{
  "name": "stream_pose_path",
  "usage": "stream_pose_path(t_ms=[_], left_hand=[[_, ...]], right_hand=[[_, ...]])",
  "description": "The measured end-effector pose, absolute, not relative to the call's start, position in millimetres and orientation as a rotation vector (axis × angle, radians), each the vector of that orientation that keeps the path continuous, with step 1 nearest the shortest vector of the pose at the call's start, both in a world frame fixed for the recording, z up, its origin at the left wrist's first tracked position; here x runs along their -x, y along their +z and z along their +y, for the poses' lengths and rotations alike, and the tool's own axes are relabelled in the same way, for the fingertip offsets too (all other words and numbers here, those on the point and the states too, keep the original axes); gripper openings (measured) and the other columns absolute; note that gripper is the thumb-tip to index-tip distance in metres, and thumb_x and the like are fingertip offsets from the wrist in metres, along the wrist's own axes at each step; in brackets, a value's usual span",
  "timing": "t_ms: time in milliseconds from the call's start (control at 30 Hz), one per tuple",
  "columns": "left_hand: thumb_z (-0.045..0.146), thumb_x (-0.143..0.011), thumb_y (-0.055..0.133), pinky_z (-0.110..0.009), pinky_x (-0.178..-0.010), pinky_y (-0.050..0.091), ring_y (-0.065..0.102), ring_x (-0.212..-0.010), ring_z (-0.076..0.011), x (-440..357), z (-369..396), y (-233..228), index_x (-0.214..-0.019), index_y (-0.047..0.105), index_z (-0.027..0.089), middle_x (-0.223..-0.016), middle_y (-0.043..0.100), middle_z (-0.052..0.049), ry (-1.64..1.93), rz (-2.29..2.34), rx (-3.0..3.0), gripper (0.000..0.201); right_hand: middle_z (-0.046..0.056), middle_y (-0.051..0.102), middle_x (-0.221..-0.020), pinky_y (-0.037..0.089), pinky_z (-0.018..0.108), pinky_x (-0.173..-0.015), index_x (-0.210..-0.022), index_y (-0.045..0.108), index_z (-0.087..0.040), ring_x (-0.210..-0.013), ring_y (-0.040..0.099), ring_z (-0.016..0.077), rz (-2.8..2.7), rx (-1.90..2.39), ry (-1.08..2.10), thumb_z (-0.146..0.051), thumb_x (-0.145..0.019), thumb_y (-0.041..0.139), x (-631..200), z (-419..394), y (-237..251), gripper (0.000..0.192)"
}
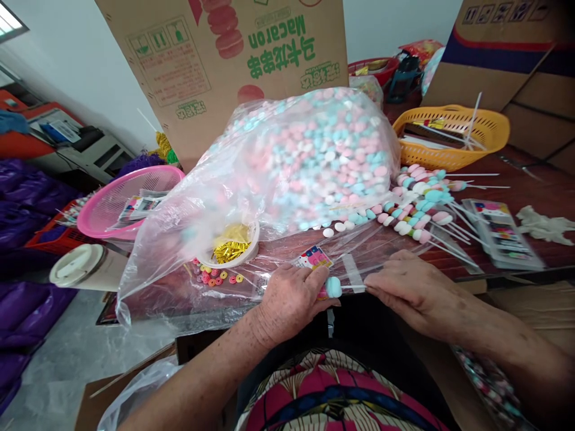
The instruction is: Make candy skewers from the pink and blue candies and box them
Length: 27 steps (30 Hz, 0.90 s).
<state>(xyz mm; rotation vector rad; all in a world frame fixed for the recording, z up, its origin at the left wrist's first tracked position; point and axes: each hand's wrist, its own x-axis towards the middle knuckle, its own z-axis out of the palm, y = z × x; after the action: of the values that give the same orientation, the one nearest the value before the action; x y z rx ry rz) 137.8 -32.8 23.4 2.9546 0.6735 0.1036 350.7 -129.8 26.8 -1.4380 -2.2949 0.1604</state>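
Observation:
My left hand (294, 293) is closed around the candy end of a candy skewer, hiding most of it. A pale blue candy (333, 287) shows past the thumb, and a printed wrapper (316, 257) sticks up above the fingers. From the candy a white stick (353, 289) runs right to my right hand (417, 290), whose fingertips pinch its end. Just beyond the hands lies a large clear bag (314, 155) full of pink, blue and white candies. Finished-looking candy skewers (415, 206) are piled above my right hand.
Gold twist ties fill a white tub (256, 239) beside several ring candies (214, 278). A pink basket (130, 173) and a lidded cup (85, 266) stand left. At right are a yellow basket (453, 161), wrappers (505, 236) and a crumpled glove-like piece (545, 226). Cardboard boxes (224, 66) rise behind.

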Motion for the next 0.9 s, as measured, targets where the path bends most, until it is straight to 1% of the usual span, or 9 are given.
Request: stream_pose_path(t_ms=[133, 200, 300, 367, 433, 500, 600, 700, 900], left_hand=[[0.051, -0.084, 0.055, -0.034, -0.073, 0.047, 0.065, -0.084, -0.0242, -152.2, -36.9, 20.3, -0.104, 0.059, 0.017, -0.089, 0.070, -0.007, -0.046, 0.750, -2.831, 0.040], [0.051, -0.082, 0.057, -0.035, -0.075, 0.046, 0.064, -0.086, -0.0250, -155.1, -37.1, 22.2, -0.106, 0.059, 0.018, -0.093, 0.070, -0.008, -0.104, 0.764, -2.743, 0.041], [0.053, -0.070, 0.069, -0.032, -0.074, 0.046, 0.063, -0.085, -0.0230, -148.3, -28.0, 33.4, -0.133, 0.042, 0.021, -0.099, 0.068, -0.007, -0.149, 0.638, -2.460, 0.075], [0.050, -0.065, 0.075, -0.029, -0.072, 0.046, 0.062, -0.085, -0.0207, -138.5, -15.8, 42.9, -0.141, 0.029, 0.024, -0.105, 0.066, -0.006, -0.157, 0.576, -2.263, 0.093], [0.047, -0.064, 0.076, -0.027, -0.070, 0.044, 0.060, -0.085, -0.0195, -129.1, -4.1, 49.1, -0.135, 0.040, 0.025, -0.103, 0.064, -0.004, -0.231, 0.565, -2.160, 0.082], [0.043, -0.064, 0.076, -0.024, -0.065, 0.042, 0.058, -0.078, -0.0171, -124.1, 1.7, 49.9, -0.116, 0.057, 0.022, -0.089, 0.064, 0.001, -0.359, 0.547, -2.090, 0.059], [0.037, -0.067, 0.073, -0.020, -0.057, 0.038, 0.053, -0.066, -0.0127, -127.7, -4.2, 44.1, -0.091, 0.063, 0.018, -0.070, 0.058, 0.005, -0.427, 0.565, -2.029, 0.032], [0.038, -0.073, 0.067, -0.022, -0.058, 0.038, 0.054, -0.067, -0.0138, -138.7, -18.6, 38.3, -0.085, 0.063, 0.018, -0.070, 0.059, 0.004, -0.309, 0.736, -2.156, 0.024], [0.038, -0.078, 0.058, -0.028, -0.062, 0.040, 0.061, -0.074, -0.0216, -145.1, -27.9, 36.0, -0.089, 0.065, 0.021, -0.077, 0.066, -0.004, -0.322, 1.079, -2.488, 0.021]], right_hand=[[0.003, 0.059, -0.062, 0.027, 0.032, -0.065, -0.068, 0.057, -0.017, -0.062, 0.049, 0.0170, -2.301, 1.439, 0.219, -0.011, -0.088, 0.039, -336.5, -130.1, 27.1, 0.028], [0.003, 0.060, -0.062, 0.027, 0.032, -0.065, -0.069, 0.058, -0.017, -0.062, 0.049, 0.0165, -2.311, 1.431, 0.260, -0.011, -0.087, 0.039, -332.9, -129.8, 23.5, 0.027], [0.003, 0.061, -0.065, 0.028, 0.032, -0.064, -0.070, 0.059, -0.017, -0.063, 0.051, 0.0165, -2.317, 1.404, 0.307, -0.014, -0.089, 0.040, -337.5, -129.7, 16.4, 0.026], [0.003, 0.062, -0.067, 0.029, 0.032, -0.066, -0.072, 0.059, -0.017, -0.065, 0.052, 0.0166, -2.298, 1.378, 0.297, -0.015, -0.090, 0.041, -344.9, -129.9, 14.6, 0.025], [0.003, 0.062, -0.067, 0.030, 0.031, -0.067, -0.073, 0.059, -0.018, -0.066, 0.052, 0.0164, -2.278, 1.360, 0.264, -0.016, -0.091, 0.041, -352.0, -129.9, 17.0, 0.025], [0.003, 0.061, -0.067, 0.031, 0.031, -0.067, -0.074, 0.059, -0.018, -0.065, 0.051, 0.0163, -2.267, 1.343, 0.222, -0.018, -0.092, 0.041, -356.6, -129.3, 22.8, 0.025], [0.003, 0.059, -0.064, 0.031, 0.031, -0.065, -0.072, 0.058, -0.019, -0.062, 0.049, 0.0164, -2.278, 1.327, 0.188, -0.019, -0.092, 0.041, -357.4, -127.9, 32.3, 0.026], [0.002, 0.058, -0.063, 0.032, 0.030, -0.062, -0.070, 0.057, -0.019, -0.060, 0.049, 0.0158, -2.292, 1.349, 0.273, -0.019, -0.092, 0.040, -351.6, -126.7, 34.1, 0.029], [0.003, 0.060, -0.063, 0.031, 0.031, -0.065, -0.069, 0.058, -0.018, -0.063, 0.052, 0.0165, -2.264, 1.427, 0.326, -0.016, -0.091, 0.040, -341.6, -125.9, 21.5, 0.028]])
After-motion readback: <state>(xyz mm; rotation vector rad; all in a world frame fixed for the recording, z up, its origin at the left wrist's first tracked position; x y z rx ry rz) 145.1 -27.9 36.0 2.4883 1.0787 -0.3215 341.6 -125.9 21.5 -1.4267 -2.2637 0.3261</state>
